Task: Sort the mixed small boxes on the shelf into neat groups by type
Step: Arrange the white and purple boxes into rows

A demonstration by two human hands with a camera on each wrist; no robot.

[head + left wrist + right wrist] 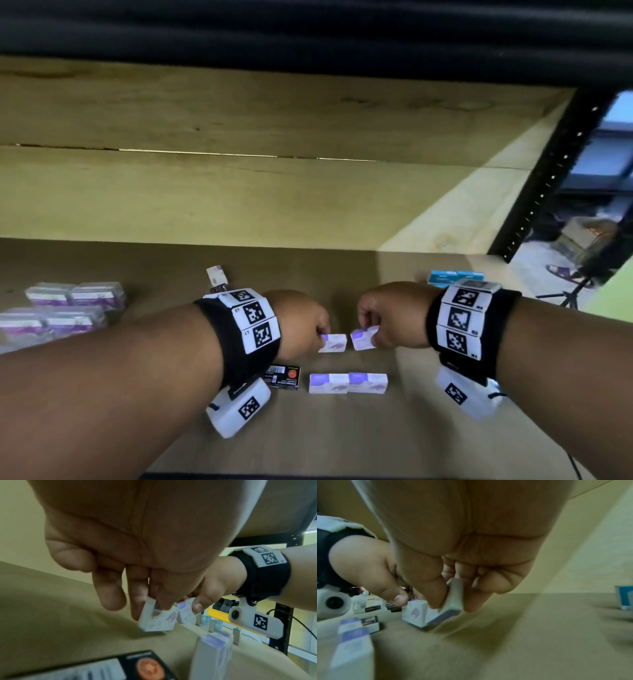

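Both hands meet at the middle of the brown shelf board (342, 438). My left hand (321, 333) pinches a small white-and-purple box (333, 343) by its left end; the box (157, 618) hangs tilted, just above or on the board, under the fingertips (137, 609). My right hand (372, 333) pinches a matching white-and-purple box (363, 340), which the right wrist view shows edge-on (453, 599) between thumb and fingers. The two held boxes nearly touch end to end. In front of them, two more white-and-purple boxes (348, 383) stand side by side.
A black box with an orange disc (283, 376) lies left of the standing pair. Wrapped packs of purple boxes (65, 310) sit at far left. Blue boxes (455, 277) stand at back right. One small white box (216, 275) leans behind my left wrist.
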